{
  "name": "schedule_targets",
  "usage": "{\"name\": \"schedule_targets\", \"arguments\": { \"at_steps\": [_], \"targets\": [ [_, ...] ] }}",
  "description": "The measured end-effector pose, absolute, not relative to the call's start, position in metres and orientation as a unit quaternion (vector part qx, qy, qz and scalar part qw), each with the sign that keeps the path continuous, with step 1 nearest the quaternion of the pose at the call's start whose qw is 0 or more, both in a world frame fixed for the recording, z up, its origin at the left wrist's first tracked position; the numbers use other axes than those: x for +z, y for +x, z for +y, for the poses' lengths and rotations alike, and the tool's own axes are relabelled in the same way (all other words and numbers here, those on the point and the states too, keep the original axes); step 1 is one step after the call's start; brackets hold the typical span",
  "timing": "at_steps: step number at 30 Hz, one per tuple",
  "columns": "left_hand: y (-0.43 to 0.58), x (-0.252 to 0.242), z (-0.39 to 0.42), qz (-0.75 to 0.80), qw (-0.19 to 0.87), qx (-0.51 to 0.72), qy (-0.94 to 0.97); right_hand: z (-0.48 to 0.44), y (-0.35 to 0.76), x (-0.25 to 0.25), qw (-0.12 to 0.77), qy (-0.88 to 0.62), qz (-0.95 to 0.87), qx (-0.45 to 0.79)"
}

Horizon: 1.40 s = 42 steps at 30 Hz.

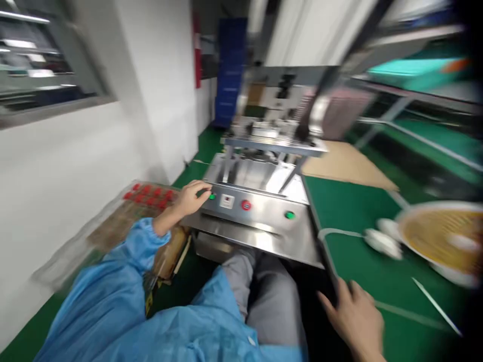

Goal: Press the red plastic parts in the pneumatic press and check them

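In front of me stands a metal bench machine [260,236]. Its front panel carries a green button at each end, a red button [246,205] and a small display [227,201]. My left hand [190,198] is at the panel's left end, its fingers over or beside the left green button [212,196]; I cannot tell if they touch it. Nothing shows in that hand. My right hand [354,314] is blurred, fingers apart, at the edge of the green table beside the machine, and holds nothing visible. The right green button [290,215] is uncovered.
On the green table [339,201] at right are a round dish [445,236] of yellowish contents, white lumpy items [383,244], a thin white stick [435,306] and a cardboard sheet [350,163]. A bag-covered box with red pieces [151,195] stands at left, near the white wall [75,176].
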State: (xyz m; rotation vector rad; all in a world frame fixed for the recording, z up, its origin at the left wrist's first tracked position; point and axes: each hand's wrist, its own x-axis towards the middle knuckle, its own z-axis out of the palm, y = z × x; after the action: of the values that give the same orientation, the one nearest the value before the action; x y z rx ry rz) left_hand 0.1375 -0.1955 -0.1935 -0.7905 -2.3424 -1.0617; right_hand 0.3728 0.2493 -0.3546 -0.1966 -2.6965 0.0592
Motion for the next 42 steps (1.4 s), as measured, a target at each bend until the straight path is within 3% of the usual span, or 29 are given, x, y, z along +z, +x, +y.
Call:
{"name": "schedule_targets", "arguments": {
  "at_steps": [6,11,15,19,23,27,31,36,42],
  "targets": [
    [0.180,-0.230,-0.083,-0.782,0.004,-0.470,-0.409,0.237,0.430,-0.360,0.136,-0.130,-0.975,0.113],
    [0.230,-0.298,-0.007,-0.736,-0.186,-0.486,-0.432,0.237,0.487,-0.333,0.173,-0.179,-0.937,0.245],
    [0.271,-0.350,0.016,-0.708,-0.321,-0.485,-0.401,0.250,0.563,-0.320,0.228,-0.347,-0.901,0.122],
    [0.295,-0.381,0.013,-0.682,-0.416,-0.489,-0.349,0.250,0.642,-0.324,0.129,-0.557,-0.820,-0.032],
    [0.296,-0.394,0.007,-0.686,-0.451,-0.486,-0.299,0.239,0.682,-0.334,0.053,-0.629,-0.775,-0.043],
    [0.291,-0.392,0.010,-0.691,-0.453,-0.482,-0.291,0.243,0.674,-0.344,0.100,-0.574,-0.813,-0.021],
    [0.294,-0.376,0.017,-0.690,-0.428,-0.488,-0.320,0.251,0.623,-0.348,0.219,-0.477,-0.849,0.057],
    [0.312,-0.340,0.033,-0.674,-0.379,-0.531,-0.346,0.234,0.521,-0.328,0.377,-0.206,-0.886,0.175],
    [0.321,-0.304,0.044,-0.607,-0.284,-0.633,-0.388,0.203,0.436,-0.300,0.454,0.034,-0.861,0.225]
  ]
}}
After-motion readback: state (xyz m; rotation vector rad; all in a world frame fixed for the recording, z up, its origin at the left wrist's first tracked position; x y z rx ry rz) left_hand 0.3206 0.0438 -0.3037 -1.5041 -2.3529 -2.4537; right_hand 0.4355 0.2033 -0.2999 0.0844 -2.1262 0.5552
